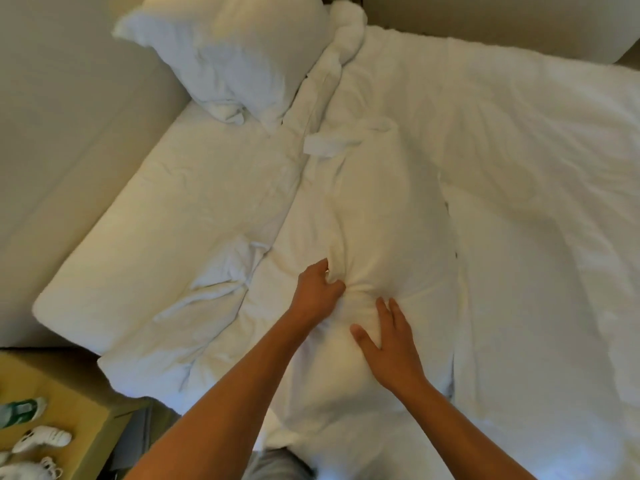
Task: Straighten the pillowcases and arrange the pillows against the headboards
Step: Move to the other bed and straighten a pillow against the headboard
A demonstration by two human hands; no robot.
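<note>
White bedding (519,168) covers the bed. Your left hand (317,292) has its fingers curled tight, pinching a fold of the near pillow (374,220). Your right hand (388,344) lies flat on it, fingers spread. Another pillow (239,53) leans on the headboard (69,116).

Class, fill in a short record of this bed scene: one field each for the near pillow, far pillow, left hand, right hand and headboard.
near pillow: lies on the bed under both hands
far pillow: crumpled, leaning on the headboard
left hand: pinching pillowcase fabric
right hand: flat, fingers spread, on the pillow
headboard: padded, at left
</note>
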